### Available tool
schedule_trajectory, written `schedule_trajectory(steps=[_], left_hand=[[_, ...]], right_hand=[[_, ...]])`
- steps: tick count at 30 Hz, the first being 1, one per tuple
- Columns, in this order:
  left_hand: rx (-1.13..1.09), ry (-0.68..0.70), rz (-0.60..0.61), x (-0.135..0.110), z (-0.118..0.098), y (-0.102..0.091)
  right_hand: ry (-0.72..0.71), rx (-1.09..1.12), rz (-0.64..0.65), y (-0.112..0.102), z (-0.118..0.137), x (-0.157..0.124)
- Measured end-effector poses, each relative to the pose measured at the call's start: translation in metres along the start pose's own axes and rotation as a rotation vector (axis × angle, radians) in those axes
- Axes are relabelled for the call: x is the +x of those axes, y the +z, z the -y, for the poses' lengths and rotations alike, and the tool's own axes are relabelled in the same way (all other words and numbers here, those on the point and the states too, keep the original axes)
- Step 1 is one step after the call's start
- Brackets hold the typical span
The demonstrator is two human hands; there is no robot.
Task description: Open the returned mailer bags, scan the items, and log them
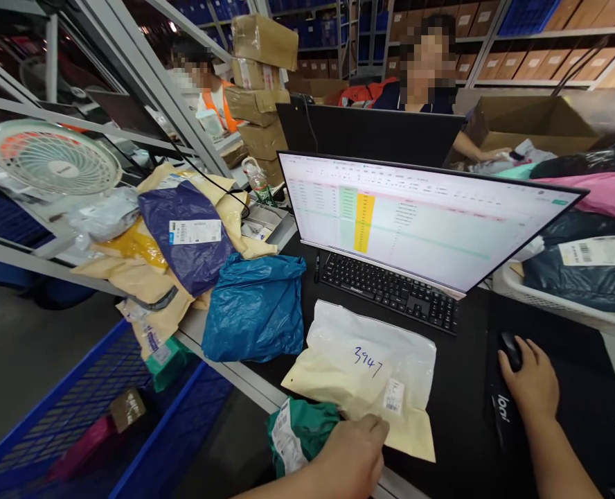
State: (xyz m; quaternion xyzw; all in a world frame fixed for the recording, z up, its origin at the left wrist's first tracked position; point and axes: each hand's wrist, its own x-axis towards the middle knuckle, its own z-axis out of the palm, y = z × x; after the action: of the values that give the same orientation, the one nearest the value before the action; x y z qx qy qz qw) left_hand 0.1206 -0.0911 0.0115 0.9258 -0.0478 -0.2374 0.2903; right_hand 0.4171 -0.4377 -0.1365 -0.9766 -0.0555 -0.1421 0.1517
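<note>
In the head view, the right hand (533, 381) lies over the black mouse (510, 351), thumb along one side and fingers curled round the other, probably so the pointer can be worked with the eyes on the screen (422, 208). The left hand (357, 454) is at the near edge of the desk, its fingers bunched together beside the green parcel (315, 423) and over the near edge of the pale envelope (364, 339) — whether they clamp either one, I cannot tell. The envelope lies flat in front of the keyboard (385, 284), its handwritten 3947 and small label face up, which presumably keeps both readable. The blue parcel (255, 312) sits left of it, next to a purple parcel (156, 208) — likely pushed aside to leave working room.
</note>
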Motion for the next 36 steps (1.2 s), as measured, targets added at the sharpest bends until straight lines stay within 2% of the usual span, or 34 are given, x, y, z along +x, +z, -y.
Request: schedule_trajectory(steps=[2,4,7,10,13,15,17,19,21,24,27,30,33,36], left_hand=[[-0.175,-0.001,-0.114,-0.010,0.001,-0.006],[-0.345,-0.054,-0.189,-0.013,0.006,-0.003],[-0.435,-0.124,-0.171,-0.010,0.022,0.018],[-0.270,0.021,-0.050,-0.003,0.042,0.044],[-0.051,0.273,0.192,0.005,0.059,0.064],[0.063,0.379,0.301,0.010,0.065,0.069],[0.136,0.437,0.327,0.015,0.068,0.065],[0.174,0.496,0.325,0.019,0.068,0.052],[0.169,0.574,0.290,0.021,0.068,0.029],[0.048,0.589,0.118,0.028,0.073,-0.017],[-0.092,0.467,-0.131,0.046,0.090,-0.061],[-0.158,0.279,-0.373,0.074,0.121,-0.093],[-0.126,0.093,-0.533,0.101,0.154,-0.109],[-0.077,0.010,-0.624,0.120,0.178,-0.116]], right_hand=[[0.021,0.005,-0.022,0.000,0.004,-0.001],[0.024,0.003,-0.036,0.000,0.005,-0.004],[0.015,-0.007,-0.042,0.000,0.004,-0.006],[0.016,-0.017,-0.040,0.002,0.003,-0.006],[0.028,-0.025,-0.051,0.004,0.004,-0.005],[0.035,-0.041,-0.054,0.003,0.005,-0.004],[0.039,-0.060,-0.051,0.002,0.007,-0.003],[0.045,-0.074,-0.057,0.002,0.009,-0.002],[0.051,-0.085,-0.066,0.002,0.009,-0.001],[0.049,-0.091,-0.082,0.005,0.007,-0.001],[0.042,-0.094,-0.093,0.008,0.004,-0.002],[0.038,-0.111,-0.087,0.008,0.006,-0.002],[0.037,-0.126,-0.068,0.004,0.011,-0.003],[0.036,-0.130,-0.059,0.002,0.015,-0.005]])
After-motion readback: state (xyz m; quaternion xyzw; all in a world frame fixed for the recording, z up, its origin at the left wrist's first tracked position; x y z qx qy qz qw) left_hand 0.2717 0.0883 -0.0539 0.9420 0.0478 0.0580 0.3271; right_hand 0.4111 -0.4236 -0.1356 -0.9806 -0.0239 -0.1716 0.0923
